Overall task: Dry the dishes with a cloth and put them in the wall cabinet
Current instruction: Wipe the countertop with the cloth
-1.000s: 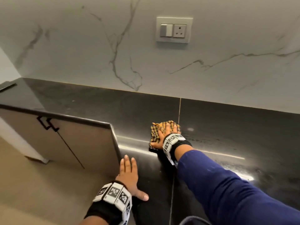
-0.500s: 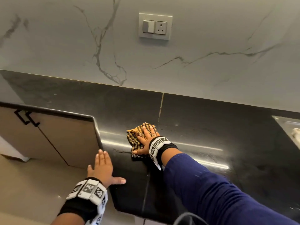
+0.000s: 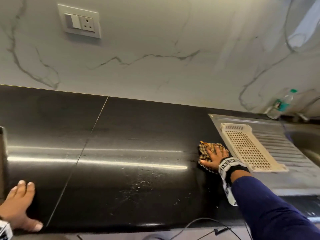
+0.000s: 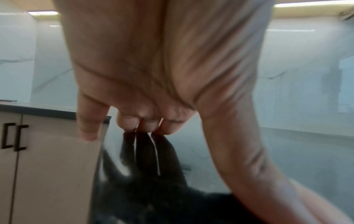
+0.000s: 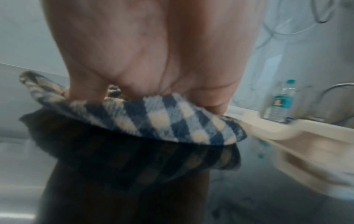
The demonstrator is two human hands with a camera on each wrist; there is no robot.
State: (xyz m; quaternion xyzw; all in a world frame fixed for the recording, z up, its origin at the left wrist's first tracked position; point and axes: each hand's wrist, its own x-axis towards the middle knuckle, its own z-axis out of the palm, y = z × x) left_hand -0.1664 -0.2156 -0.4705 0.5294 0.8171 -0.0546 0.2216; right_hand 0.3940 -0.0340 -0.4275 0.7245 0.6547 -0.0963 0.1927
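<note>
Since earlier frame, right hand (image 3: 215, 158) slid checked yellow-and-dark cloth (image 3: 208, 149) rightward along glossy black stone countertop (image 3: 121, 135), now just beside cream perforated plastic drain tray (image 3: 245, 146). Fingers spread, pressing flat. Left hand (image 3: 16, 203) flat, bracing. Risk: cloth shoves tray; no dishes visible.

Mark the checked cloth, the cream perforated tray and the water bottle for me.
checked cloth (image 3: 206, 149), head view, on the bare fabric beyond the fingers.
cream perforated tray (image 3: 245, 148), head view, on the middle of its perforated floor.
water bottle (image 5: 279, 101), right wrist view, on its label.
</note>
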